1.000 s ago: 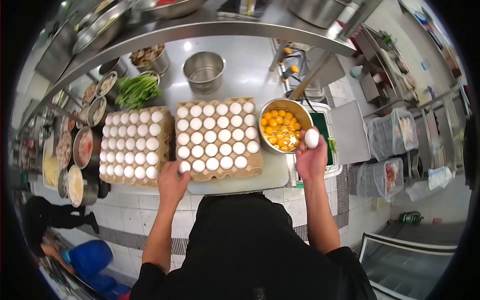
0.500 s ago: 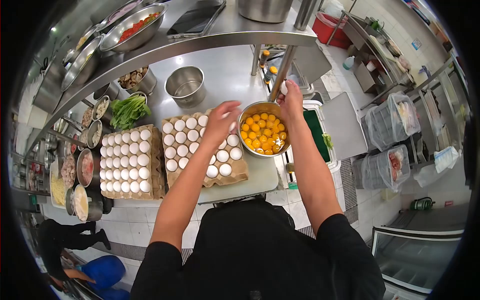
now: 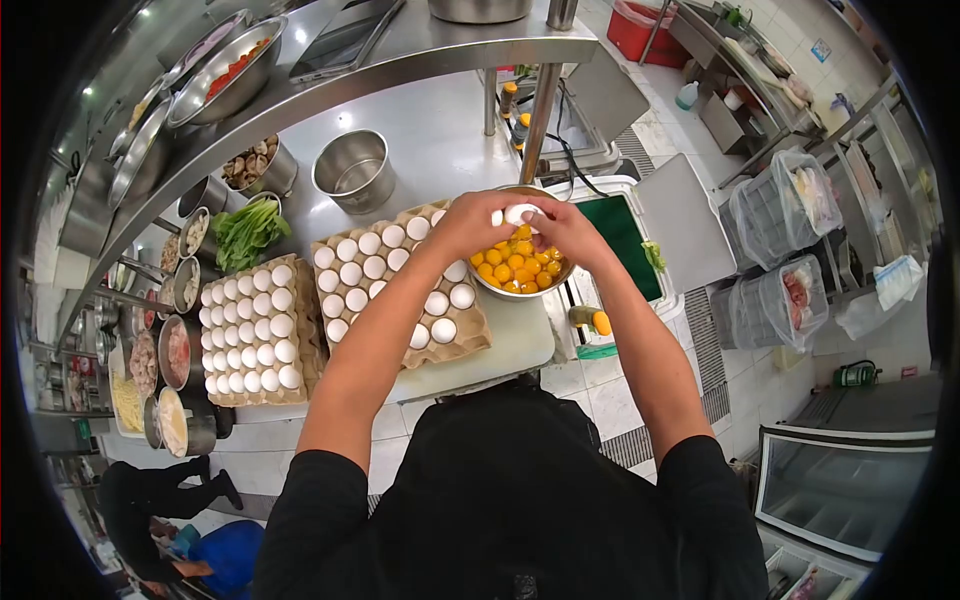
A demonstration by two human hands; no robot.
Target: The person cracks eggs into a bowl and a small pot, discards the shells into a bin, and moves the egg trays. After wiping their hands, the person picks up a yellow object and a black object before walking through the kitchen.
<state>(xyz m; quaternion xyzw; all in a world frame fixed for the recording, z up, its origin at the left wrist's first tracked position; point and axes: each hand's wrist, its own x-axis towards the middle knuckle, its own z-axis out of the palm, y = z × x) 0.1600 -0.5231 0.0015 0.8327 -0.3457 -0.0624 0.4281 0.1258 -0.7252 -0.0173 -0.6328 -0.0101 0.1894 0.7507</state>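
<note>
My left hand [image 3: 467,228] and my right hand [image 3: 568,238] meet over a metal pot [image 3: 520,292] full of raw egg yolks [image 3: 517,266]. Between their fingertips is a white egg [image 3: 521,214], gripped from both sides. A smaller patch of white shell [image 3: 497,217] shows by the left fingers. The fingers hide part of the egg and the pot's far rim. Just left of the pot lies a cardboard egg tray [image 3: 470,342], partly filled with white eggs and overlapped by my left forearm. Beyond it, a fuller stack of egg trays [image 3: 312,370] stands further left.
An empty steel pot [image 3: 354,172] stands behind the trays, beside leafy greens [image 3: 250,235] and a pot of mushrooms [image 3: 258,165]. A steel shelf [image 3: 430,75] crosses above the counter. Right of the yolks is an open green-lined container [image 3: 615,245]. Another person [image 3: 150,510] bends at lower left.
My left hand has moved right from above the tray to the pot, and my right hand has come down and inward from the far rim. Both now meet at the egg.
</note>
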